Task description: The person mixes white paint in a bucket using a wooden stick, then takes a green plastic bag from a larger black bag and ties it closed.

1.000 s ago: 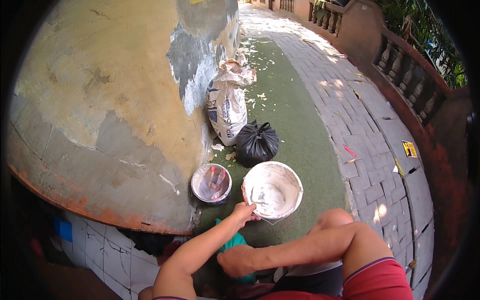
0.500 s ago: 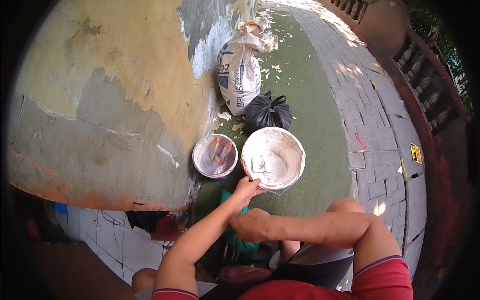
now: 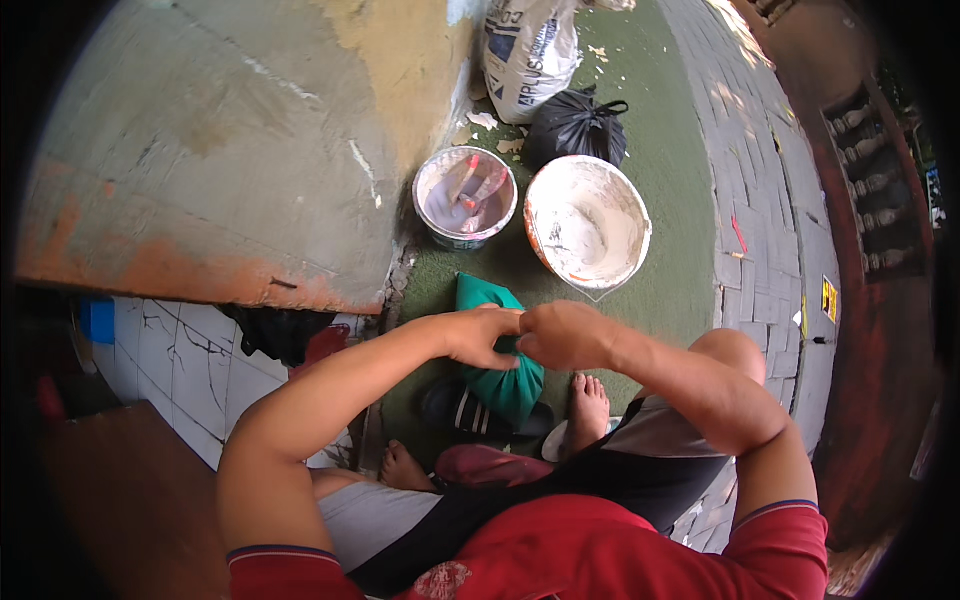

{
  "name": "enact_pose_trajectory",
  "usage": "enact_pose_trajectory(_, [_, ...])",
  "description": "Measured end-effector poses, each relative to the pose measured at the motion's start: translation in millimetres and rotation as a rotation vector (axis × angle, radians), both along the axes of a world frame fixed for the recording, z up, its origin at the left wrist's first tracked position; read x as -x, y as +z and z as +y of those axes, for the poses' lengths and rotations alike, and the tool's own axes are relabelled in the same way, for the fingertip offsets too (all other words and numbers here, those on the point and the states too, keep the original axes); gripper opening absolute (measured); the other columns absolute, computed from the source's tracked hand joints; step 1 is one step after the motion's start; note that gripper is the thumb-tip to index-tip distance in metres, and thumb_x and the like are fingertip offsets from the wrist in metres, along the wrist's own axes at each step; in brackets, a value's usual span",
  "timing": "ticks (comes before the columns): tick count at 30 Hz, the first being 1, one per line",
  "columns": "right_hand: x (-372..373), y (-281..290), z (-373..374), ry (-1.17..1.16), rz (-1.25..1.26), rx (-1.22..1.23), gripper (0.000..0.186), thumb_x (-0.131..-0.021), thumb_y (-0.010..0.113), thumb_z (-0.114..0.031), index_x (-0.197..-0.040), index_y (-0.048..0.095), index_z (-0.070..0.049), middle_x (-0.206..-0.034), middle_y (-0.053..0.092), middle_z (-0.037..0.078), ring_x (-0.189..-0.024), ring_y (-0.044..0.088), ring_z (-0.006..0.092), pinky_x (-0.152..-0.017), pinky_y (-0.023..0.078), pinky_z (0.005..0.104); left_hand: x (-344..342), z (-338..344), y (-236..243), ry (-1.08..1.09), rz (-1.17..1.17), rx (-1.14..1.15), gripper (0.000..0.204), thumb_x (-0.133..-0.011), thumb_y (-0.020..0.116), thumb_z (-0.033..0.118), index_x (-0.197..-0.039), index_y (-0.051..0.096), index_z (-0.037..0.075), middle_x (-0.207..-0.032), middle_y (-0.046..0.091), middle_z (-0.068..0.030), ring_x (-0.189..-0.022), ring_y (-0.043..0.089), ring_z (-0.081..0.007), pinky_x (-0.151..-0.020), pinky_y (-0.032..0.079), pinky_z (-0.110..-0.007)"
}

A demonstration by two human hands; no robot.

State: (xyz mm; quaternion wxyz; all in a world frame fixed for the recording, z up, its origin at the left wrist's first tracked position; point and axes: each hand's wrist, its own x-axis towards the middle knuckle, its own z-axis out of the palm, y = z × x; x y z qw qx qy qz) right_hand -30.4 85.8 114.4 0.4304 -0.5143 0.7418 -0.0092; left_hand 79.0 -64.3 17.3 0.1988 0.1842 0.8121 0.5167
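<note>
My left hand [image 3: 482, 338] and my right hand [image 3: 562, 332] meet over a green cloth bag [image 3: 505, 390], fingers closed on its upper part. The bag stands between my bare feet, by black striped sandals [image 3: 450, 410]. Just beyond it are two buckets: a smaller one [image 3: 442, 212] at the left holds pinkish-grey liquid with red-handled tools, and a larger white one [image 3: 585, 215] at the right is coated inside with white residue, its wire handle hanging toward me. What lies under my fingers is hidden.
A peeling wall [image 3: 250, 190] rises at the left above cracked tiles [image 3: 200, 390]. A black plastic bag [image 3: 575, 135] and a white sack [image 3: 520, 55] stand beyond the buckets on the green floor [image 3: 660, 120]. Grey paving [image 3: 750, 280] and a balustrade [image 3: 870, 190] run along the right.
My left hand has let go of the large bucket and joined my right hand on the green bag. The view has tilted down, so the buckets appear higher.
</note>
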Motion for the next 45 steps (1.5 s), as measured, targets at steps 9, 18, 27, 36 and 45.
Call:
enact_pose_trajectory(9, [-13, 56, -36, 0.114, -0.010, 0.160, 0.026, -0.087, 0.059, -0.025, -0.089, 0.068, -0.002, -0.082, 0.066, 0.023, -0.079, 0.064, 0.0408, -0.074, 0.049, 0.0493, -45, -24, 36, 0.326, 0.414, 0.220, 0.035, -0.080, 0.075, 0.037, -0.104, 0.066, 0.012, -0.093, 0.063, -0.0042, -0.097, 0.058, -0.0249, -0.100, 0.035, -0.046])
enact_pose_trajectory(18, [-17, -36, -58, -0.055, -0.137, 0.130, 0.033, -0.092, 0.058, -0.028, -0.095, 0.066, 0.003, -0.092, 0.066, 0.024, -0.088, 0.063, 0.0400, -0.078, 0.049, 0.0445, -72, -39, -42, 0.746, 0.316, 0.300, 0.034, -0.071, 0.082, 0.035, -0.086, 0.072, 0.006, -0.079, 0.065, -0.0079, -0.092, 0.060, -0.0260, -0.087, 0.044, -0.039])
enact_pose_trajectory(27, [-50, -78, -30, -0.362, -0.434, -0.060, 0.036, -0.090, 0.065, -0.036, -0.093, 0.068, 0.000, -0.083, 0.068, 0.011, -0.076, 0.064, 0.0188, -0.069, 0.052, 0.0336, -92, -47, -53, 0.672, 0.333, 0.360, 0.034, -0.064, 0.074, 0.008, -0.092, 0.055, 0.007, -0.092, 0.058, -0.0089, -0.097, 0.055, -0.0301, -0.086, 0.042, -0.042])
enact_pose_trajectory(36, [-106, -108, -40, -0.903, -0.705, -0.025, 0.077, -0.078, 0.083, -0.032, -0.130, 0.040, 0.006, -0.110, 0.062, 0.014, -0.086, 0.063, 0.0178, -0.067, 0.054, 0.0287, -95, -46, -42, 0.708, 0.431, 0.631, 0.039, -0.066, 0.076, 0.009, -0.095, 0.050, 0.008, -0.095, 0.052, -0.0108, -0.100, 0.052, -0.0308, -0.087, 0.041, -0.043])
enact_pose_trajectory(45, [-102, -131, -36, -1.006, -0.862, 0.047, 0.080, -0.075, 0.085, -0.022, -0.133, 0.036, 0.001, -0.126, 0.053, 0.013, -0.106, 0.058, 0.0211, -0.083, 0.052, 0.0328, -99, -64, -55, 0.610, -0.012, 0.153, 0.018, -0.085, 0.067, 0.005, -0.102, 0.060, 0.000, -0.086, 0.065, -0.0127, -0.079, 0.067, -0.0242, -0.073, 0.053, -0.037])
